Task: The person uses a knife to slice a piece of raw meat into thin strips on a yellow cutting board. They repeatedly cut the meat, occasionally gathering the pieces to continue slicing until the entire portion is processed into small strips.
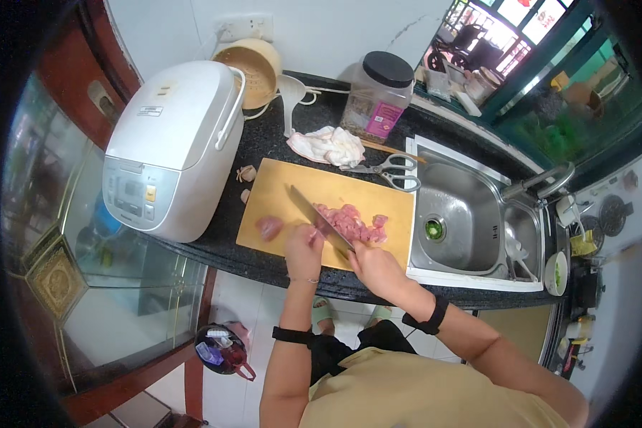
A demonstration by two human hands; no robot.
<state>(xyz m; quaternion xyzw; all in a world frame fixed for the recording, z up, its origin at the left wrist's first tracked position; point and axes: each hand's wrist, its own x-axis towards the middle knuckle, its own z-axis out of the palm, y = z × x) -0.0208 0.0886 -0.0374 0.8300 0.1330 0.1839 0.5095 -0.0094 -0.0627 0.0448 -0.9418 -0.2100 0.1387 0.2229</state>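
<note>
A yellow cutting board [278,182] lies on the black stone counter. My right hand [377,267] grips the handle of a kitchen knife [321,216], whose blade slants up and left across the board. Fingertips of my left hand [304,249] press on a piece of raw meat [318,235] at the near side of the blade. Cut raw meat pieces [350,222] are heaped right of the blade. One larger raw meat piece [269,228] lies apart, left of my left hand.
A white rice cooker [166,139] stands at the left, garlic [246,173] beside the board. Behind are a white cloth [329,145], scissors [396,170], a rice paddle [290,99] and a black-lidded plastic jar [380,96]. The steel sink [457,208] borders the right; a bowl [556,273] sits beyond.
</note>
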